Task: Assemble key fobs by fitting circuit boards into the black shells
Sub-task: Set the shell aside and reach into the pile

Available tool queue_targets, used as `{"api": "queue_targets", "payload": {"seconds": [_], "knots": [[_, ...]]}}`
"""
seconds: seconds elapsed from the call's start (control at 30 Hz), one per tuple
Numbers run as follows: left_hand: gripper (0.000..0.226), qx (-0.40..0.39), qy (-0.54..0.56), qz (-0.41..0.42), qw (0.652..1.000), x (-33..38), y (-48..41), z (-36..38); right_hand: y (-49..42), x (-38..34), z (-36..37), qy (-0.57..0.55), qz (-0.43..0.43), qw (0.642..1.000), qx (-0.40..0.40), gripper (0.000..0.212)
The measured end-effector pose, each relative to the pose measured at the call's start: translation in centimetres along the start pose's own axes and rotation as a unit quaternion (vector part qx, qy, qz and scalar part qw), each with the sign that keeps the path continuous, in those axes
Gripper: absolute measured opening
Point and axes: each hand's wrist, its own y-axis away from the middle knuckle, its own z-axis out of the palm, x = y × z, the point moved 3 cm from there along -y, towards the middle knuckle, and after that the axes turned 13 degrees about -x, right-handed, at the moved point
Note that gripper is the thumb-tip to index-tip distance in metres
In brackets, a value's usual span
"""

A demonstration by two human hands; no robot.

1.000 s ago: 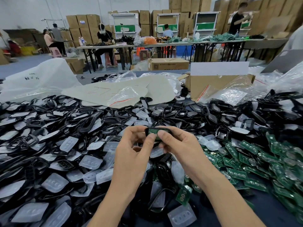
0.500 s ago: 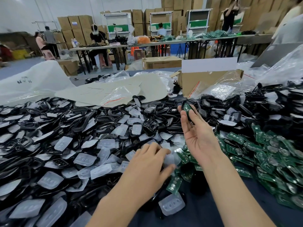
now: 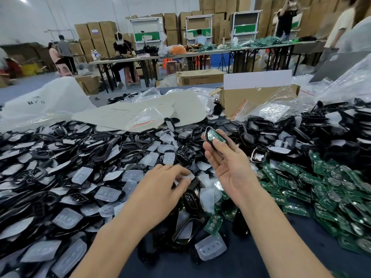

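Raised over the middle of the heap, in the right hand (image 3: 226,163): a black shell (image 3: 206,133) with a green circuit board (image 3: 215,137) seated in its opening. Pinched at its lower end between thumb and fingertips, palm turned up, hand otherwise loosely spread. Long axis running from the fingertips up and away toward the far left corner, board face turned to the camera.

Lower, to the left and closer to the near edge of the tabletop (image 3: 261,261): the left hand (image 3: 160,189), palm down, fingers curled, fingertips pinching a translucent button pad (image 3: 190,177) on top of the heap of shells and pads (image 3: 80,167). Well short of touching the right hand.

Nearer the pads, the left hand; nearer the loose circuit boards (image 3: 321,187) piled toward the right edge, the right.

Likely next, as a judgement only: lifting the pad up and rightward to the held shell, turning it so its long side follows the shell's axis. Equally possible: setting the filled shell aside. Cannot tell which.
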Motion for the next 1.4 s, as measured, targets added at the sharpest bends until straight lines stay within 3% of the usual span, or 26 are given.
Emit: {"api": "queue_targets", "payload": {"seconds": [0.23,0.37,0.47,0.6,0.83,0.93,1.0,1.3,1.4], "knots": [[0.021,0.049,0.082,-0.017,0.995,-1.2,1.1,-1.4,0.5,0.6,0.9,0.167,0.032,0.984,-0.048,0.020],[0.014,0.072,0.121,-0.037,0.989,-2.4,2.9,-3.1,2.4,0.9,2.1,0.312,0.112,0.937,-0.107,0.014],[0.012,0.124,0.163,-0.077,0.976,-4.1,4.5,-5.4,4.9,2.9,3.9,0.453,0.223,0.830,-0.238,0.011],[0.012,0.150,0.183,-0.122,0.964,-6.5,7.5,-7.6,7.6,5.5,6.2,0.570,0.286,0.679,-0.365,0.005],[0.016,0.132,0.142,-0.188,0.963,-9.3,13.1,-7.9,9.8,6.2,7.2,0.759,0.246,0.491,-0.350,0.012],[0.016,0.116,0.109,-0.214,0.964,-10.3,14.2,-7.6,9.9,6.1,8.2,0.802,0.235,0.440,-0.329,0.019],[0.019,0.120,0.101,-0.232,0.960,-11.2,14.6,-8.0,9.6,6.2,9.4,0.821,0.206,0.428,-0.318,0.023],[0.016,0.088,0.071,-0.229,0.967,-13.4,13.1,-8.6,3.3,9.5,14.3,0.809,0.117,0.507,-0.275,0.025],[0.020,0.077,0.059,-0.227,0.969,-13.8,11.7,-8.7,1.4,11.3,14.2,0.817,0.128,0.503,-0.250,0.023]]}}
